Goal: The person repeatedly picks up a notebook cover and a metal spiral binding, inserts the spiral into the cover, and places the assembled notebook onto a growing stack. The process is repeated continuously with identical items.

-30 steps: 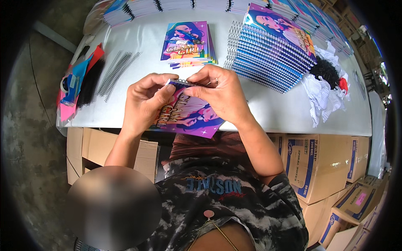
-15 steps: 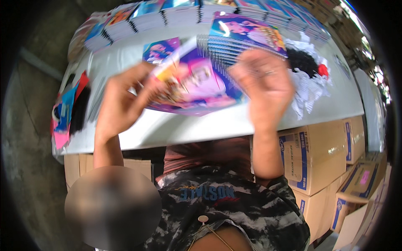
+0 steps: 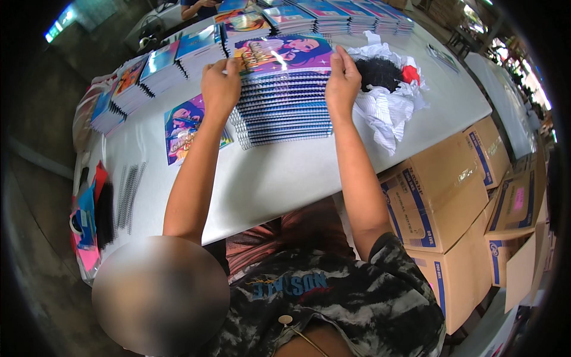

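Observation:
A stack of spiral notebooks (image 3: 282,113) stands in front of me, its dark wire bindings turned toward my body. On top lies a spiral notebook (image 3: 285,52) with a purple and pink illustrated cover. My left hand (image 3: 222,86) is closed at its left edge. My right hand (image 3: 343,80) grips the right edge, fingers pointing away from me and thumb on the near side. Whether the top notebook is lifted off the stack I cannot tell. Left of the stack, partly behind my left forearm, a similar illustrated cover (image 3: 183,128) lies flat on the table.
Notebook stacks (image 3: 205,50) line the far side of the white table (image 3: 256,184). Crumpled white paper (image 3: 380,113) with a black tangled bundle (image 3: 380,74) lies right. Loose wire spirals (image 3: 129,193) lie left. Cardboard boxes (image 3: 440,190) stand right; another person's arm (image 3: 199,7) shows behind.
The notebook that was tilted and blurred in my hands, above the table nearer me, is now level over the stack. Both hands have moved away from my body. The view has shifted.

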`<state>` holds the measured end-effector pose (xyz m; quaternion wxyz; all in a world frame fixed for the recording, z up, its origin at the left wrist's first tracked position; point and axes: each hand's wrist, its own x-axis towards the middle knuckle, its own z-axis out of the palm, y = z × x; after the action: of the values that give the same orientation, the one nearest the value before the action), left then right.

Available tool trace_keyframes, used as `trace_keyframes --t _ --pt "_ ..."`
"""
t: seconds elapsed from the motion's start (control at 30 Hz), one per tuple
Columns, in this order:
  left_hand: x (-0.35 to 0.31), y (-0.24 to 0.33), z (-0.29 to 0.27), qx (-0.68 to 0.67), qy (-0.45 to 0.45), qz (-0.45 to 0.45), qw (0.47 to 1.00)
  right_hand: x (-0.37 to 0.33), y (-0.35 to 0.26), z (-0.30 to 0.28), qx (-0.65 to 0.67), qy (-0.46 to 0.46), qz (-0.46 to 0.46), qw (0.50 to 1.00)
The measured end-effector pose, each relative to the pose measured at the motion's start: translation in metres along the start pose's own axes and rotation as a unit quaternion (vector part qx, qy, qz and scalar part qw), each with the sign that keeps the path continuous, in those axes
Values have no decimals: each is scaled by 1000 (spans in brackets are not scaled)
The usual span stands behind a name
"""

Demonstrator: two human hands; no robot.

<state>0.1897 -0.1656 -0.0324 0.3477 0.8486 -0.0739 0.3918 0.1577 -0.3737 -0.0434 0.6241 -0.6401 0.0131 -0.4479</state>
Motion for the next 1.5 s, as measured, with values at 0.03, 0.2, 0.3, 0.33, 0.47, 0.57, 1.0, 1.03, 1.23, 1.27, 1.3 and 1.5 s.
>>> trace_keyframes --t 0.03,0.2,0.3,0.33,0.47,0.57,1.0,1.03,1.23,1.27,1.3,1.5 --pt "-6 6 -2 -21 12 -30 999 -2 1 2 -7 24 -11 1000" --pt "-15 17 0 -75 62 -123 988 -5 20 11 -29 117 -105 987" --pt "-15 16 -13 -79 27 -134 988 -7 18 8 -56 110 -126 984" --pt "-15 14 -21 -84 15 -134 987 -6 15 5 -61 102 -133 984" --pt "-44 -63 -80 110 -122 1 986 -27 3 -34 -116 92 -180 972" --pt "-100 -98 -117 301 -263 -75 913 -64 1 -62 -72 80 -133 985" --pt "-61 -22 -205 185 -139 168 958 -157 -83 21 -69 -366 -212 903" --pt "-71 -5 -209 170 -173 205 948 -162 -89 24 -109 -382 -238 887" --pt "-121 12 -214 98 -110 89 985 -180 -58 16 68 -462 -49 883" --pt "-126 1 -216 58 -61 23 996 -178 -58 7 100 -460 89 878" --pt "-131 -12 -216 17 -10 -42 999 -178 -49 2 188 -418 167 873" --pt "-201 -60 -161 -308 -134 -340 878 -183 -7 -22 200 -466 209 836"
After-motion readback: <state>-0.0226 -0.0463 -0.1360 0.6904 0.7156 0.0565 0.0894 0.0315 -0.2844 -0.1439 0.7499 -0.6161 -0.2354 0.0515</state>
